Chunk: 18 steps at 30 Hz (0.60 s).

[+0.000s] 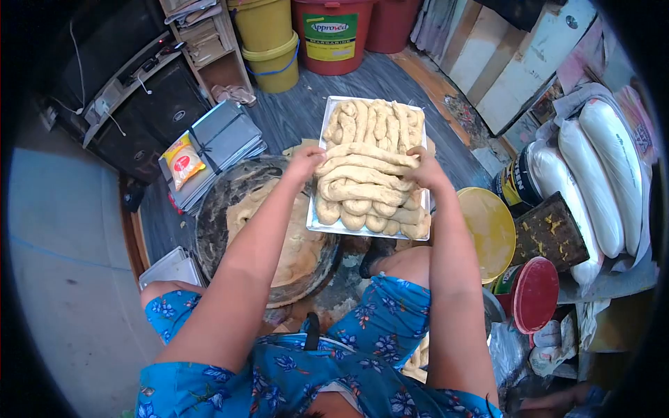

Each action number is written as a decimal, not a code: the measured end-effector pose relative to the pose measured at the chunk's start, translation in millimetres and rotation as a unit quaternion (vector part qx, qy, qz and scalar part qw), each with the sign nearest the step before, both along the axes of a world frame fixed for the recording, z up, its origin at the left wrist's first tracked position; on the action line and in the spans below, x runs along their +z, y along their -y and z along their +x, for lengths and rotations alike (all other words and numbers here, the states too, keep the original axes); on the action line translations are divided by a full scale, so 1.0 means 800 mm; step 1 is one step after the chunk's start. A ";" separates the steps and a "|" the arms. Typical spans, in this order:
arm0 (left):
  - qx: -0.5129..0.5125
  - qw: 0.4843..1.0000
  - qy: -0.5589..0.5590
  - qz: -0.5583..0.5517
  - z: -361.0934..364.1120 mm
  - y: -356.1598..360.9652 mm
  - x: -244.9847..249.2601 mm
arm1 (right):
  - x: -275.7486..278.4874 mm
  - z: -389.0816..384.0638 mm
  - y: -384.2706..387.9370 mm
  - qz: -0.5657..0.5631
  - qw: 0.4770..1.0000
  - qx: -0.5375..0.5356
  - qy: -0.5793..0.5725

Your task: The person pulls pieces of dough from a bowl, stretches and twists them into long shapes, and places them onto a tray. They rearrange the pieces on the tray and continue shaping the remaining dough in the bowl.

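Note:
A rectangular metal tray (pixel 325 225) lies ahead of me, heaped with pale dough strips (pixel 366 169). At the back, several strips lie lengthwise; over the nearer part, others run crosswise in a pile. My left hand (pixel 304 162) is closed at the left ends of the upper crosswise strips, beside the tray's edge. At their right ends, my right hand (pixel 428 171) has its fingers curled round the dough. Whether either hand also touches the tray is hard to make out. Below my left forearm sits a wide dark basin (pixel 213 226) with a mass of dough (pixel 289 261) inside.
Yellow buckets (pixel 270 42) and a red margarine bucket (pixel 331 35) stand at the back. Stacked flat trays (pixel 226 132) carry a yellow packet (pixel 183 161) on the left. To the right are a yellow lid (pixel 486 233), a red-lidded tub (pixel 536 295) and long white bags (pixel 592 188).

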<state>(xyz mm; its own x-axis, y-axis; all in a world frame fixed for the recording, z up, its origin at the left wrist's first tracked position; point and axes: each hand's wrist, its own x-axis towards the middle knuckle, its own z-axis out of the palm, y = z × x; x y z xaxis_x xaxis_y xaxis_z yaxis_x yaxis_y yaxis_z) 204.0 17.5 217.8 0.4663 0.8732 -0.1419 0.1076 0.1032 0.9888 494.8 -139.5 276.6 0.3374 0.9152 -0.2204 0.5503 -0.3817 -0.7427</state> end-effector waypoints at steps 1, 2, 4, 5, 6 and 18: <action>0.012 0.998 0.050 -0.032 -0.001 -0.003 0.002 | 0.026 -0.005 0.009 -0.027 0.995 -0.050 -0.076; 0.024 0.993 0.100 -0.063 -0.003 -0.005 0.005 | 0.016 0.007 0.012 -0.005 0.992 -0.059 -0.112; 0.047 0.993 0.094 -0.058 -0.006 -0.005 -0.003 | 0.002 0.024 0.024 0.035 0.980 -0.074 -0.184; 0.057 0.997 0.040 -0.020 -0.007 -0.004 -0.011 | -0.005 0.030 0.030 -0.023 0.995 -0.040 -0.092; 0.065 0.998 -0.015 0.019 -0.008 -0.005 -0.017 | -0.012 0.032 0.029 -0.044 0.995 -0.044 -0.079; -0.101 0.939 -0.169 0.281 0.035 0.021 -0.013 | -0.006 -0.008 -0.014 0.118 0.979 -0.036 0.163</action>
